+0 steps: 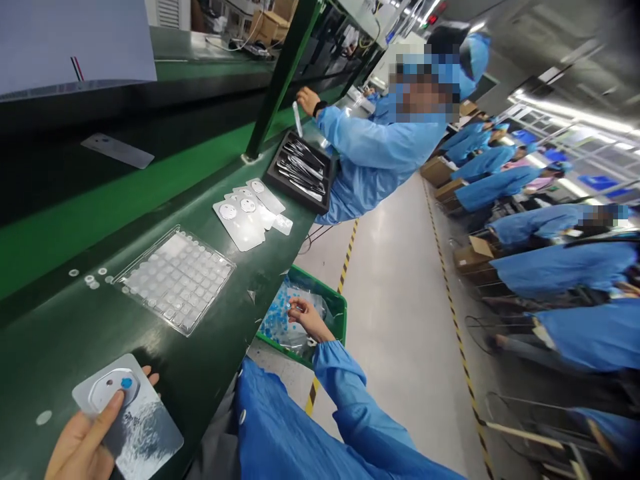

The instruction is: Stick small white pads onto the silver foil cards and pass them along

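- At the far left, on the green surface [210, 363], a single pale disc [44, 418] lies left of the clear tray [210, 300], on its side nearer you.
- Your left hand [83, 437], also on the near left side of the clear tray, holds a flat grey card [147, 427]. Your thumb lies on its face; your other fingers are behind, a few tips showing past the edge.
- On that card, a small blue piece [127, 383] sits at your thumb tip; whether they touch is hard to tell.
- Just left of the clear tray, several small translucent discs [91, 280] lie loose.
- The clear tray lies flat, filled with rows of small whitish pieces [177, 277].
- Right of the clear tray and farther from you, similar pale cards [243, 223] overlap in a pile; past them stands a black tray [296, 202] of metal tools [303, 172].
- Your right hand [311, 321] is right of the clear tray, past the surface's edge, above a green bin [344, 317] with blue bits and clear plastic inside. Its fingers are curled and narrow; you cannot tell whether they pinch anything.
- Farthest right, beyond the clear tray, a blue-gowned co-worker [370, 150] sits by the black tray.
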A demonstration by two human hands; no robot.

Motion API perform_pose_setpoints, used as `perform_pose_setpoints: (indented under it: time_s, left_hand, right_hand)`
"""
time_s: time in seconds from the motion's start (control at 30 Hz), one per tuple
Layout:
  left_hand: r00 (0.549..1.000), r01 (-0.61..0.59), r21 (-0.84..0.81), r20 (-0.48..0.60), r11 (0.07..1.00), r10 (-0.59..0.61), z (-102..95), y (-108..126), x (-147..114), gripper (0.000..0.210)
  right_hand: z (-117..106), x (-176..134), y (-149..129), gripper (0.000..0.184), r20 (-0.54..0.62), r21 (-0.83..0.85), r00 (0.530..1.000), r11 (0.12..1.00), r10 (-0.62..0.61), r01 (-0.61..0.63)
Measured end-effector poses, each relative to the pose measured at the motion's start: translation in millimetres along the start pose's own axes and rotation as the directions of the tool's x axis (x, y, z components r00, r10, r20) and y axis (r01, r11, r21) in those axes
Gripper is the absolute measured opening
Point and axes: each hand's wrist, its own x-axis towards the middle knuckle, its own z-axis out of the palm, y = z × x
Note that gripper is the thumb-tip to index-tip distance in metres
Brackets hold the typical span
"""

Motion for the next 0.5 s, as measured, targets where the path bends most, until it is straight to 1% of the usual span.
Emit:
perform_pose_setpoints:
  time_s: [0.1, 0.2, 0.37, 0.5]
  left_hand:
    - [0.999, 0.022, -0.052, -0.048, 0.998, -0.025, 8.1, 5, -4, 0.06]
    - [0.997, 0.021, -0.073, -0.074, 0.997, -0.027, 14.4, 9, -8, 0.059]
    - [0.999, 0.008, -0.05, -0.039, 0.999, -0.01, 17.8, 11, -12, 0.065]
    - [0.999, -0.047, -0.046, -0.014, 0.998, 0.046, 16.5, 9, -12, 0.065]
  right_hand:
    - [0, -2, -4, 0.035, 0.032, 0.137, 0.999, 0.99, -0.028, 0.023]
    - [-1, -4, -9, 0.046, 0.061, 0.264, 0.997, 0.964, -0.04, 0.023]
    - [-2, -16, -23, 0.039, 0.128, 0.417, 0.991, 0.909, -0.033, -0.024]
    - [1, -29, -33, 0.045, 0.202, 0.462, 0.979, 0.885, -0.039, -0.06]
